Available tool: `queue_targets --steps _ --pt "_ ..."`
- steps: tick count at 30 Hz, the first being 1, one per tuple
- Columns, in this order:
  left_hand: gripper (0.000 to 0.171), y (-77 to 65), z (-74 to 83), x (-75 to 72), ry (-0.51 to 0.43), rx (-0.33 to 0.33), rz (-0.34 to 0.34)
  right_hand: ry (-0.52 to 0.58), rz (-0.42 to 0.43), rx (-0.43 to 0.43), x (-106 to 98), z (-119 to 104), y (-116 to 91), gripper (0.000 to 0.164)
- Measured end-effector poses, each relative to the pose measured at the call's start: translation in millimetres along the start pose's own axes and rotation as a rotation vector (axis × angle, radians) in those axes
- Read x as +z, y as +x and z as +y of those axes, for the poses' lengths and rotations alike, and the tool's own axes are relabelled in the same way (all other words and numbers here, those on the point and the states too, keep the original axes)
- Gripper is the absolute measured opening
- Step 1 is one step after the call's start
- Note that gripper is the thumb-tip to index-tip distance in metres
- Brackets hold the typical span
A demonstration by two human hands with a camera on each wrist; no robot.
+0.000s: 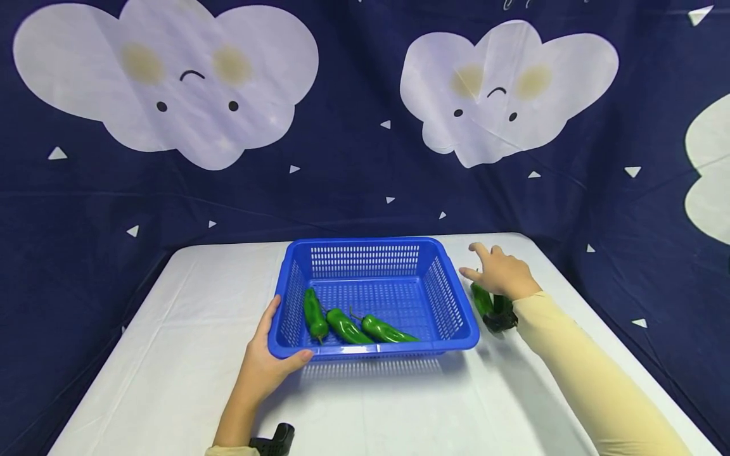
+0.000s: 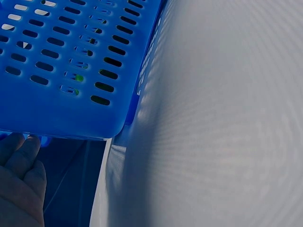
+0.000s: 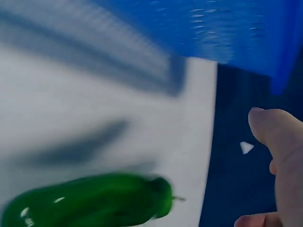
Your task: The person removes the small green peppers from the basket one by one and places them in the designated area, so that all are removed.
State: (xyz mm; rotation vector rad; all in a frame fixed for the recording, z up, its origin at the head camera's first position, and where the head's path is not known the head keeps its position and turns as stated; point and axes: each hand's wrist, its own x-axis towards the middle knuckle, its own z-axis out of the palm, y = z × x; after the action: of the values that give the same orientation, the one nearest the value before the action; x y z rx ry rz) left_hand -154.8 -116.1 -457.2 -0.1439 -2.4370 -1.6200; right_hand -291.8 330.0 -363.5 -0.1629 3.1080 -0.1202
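Observation:
A blue plastic basket [image 1: 373,345] with slotted walls stands on the white table, three green peppers [image 1: 389,329] lying along its near side. My left hand [image 1: 268,354] grips the basket's near left corner, thumb over the front rim and fingers along the left side. In the left wrist view, fingertips [image 2: 29,146] reach the rim of the basket [image 2: 61,111]. Right of the basket, my right hand [image 1: 500,271] hovers with fingers spread and nothing between them. Below it lies a green pepper [image 1: 481,299], also seen close in the right wrist view as a pepper [image 3: 90,201], beside more green partly hidden by my wrist.
The white table [image 1: 188,354] extends to both sides of the basket. Behind it hangs a dark blue cloth [image 1: 353,209] printed with clouds and small white triangles. A black device [image 1: 274,440] is strapped at my left wrist.

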Motion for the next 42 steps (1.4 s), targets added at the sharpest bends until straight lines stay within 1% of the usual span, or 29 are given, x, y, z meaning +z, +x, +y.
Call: queue_targets --steps 5,11,20,23,29,42 --pt "0.115 0.1 -0.2 -0.2 0.005 -0.004 -0.002 0.084 0.044 -0.019 -14.7 -8.7 2.8 0.066" --pt "0.114 0.8 -0.2 -0.5 0.0 0.001 0.0 0.119 0.103 -0.069 -24.7 -30.2 2.8 0.066" --pt "0.115 0.4 1.3 -1.3 -0.005 0.008 -0.003 0.116 0.151 -0.119 -22.3 -65.8 3.3 0.066" --pt "0.115 0.1 1.6 -1.4 -0.002 0.013 -0.003 0.113 0.151 -0.134 -21.8 -77.5 2.7 0.065" --pt "0.114 0.7 1.2 -0.8 -0.013 0.001 -0.001 0.12 0.137 -0.185 -20.0 -99.1 2.0 0.067" --pt "0.115 0.4 0.6 -0.2 -0.023 -0.022 -0.008 0.132 0.103 -0.25 -5.6 -137.2 6.3 0.073"
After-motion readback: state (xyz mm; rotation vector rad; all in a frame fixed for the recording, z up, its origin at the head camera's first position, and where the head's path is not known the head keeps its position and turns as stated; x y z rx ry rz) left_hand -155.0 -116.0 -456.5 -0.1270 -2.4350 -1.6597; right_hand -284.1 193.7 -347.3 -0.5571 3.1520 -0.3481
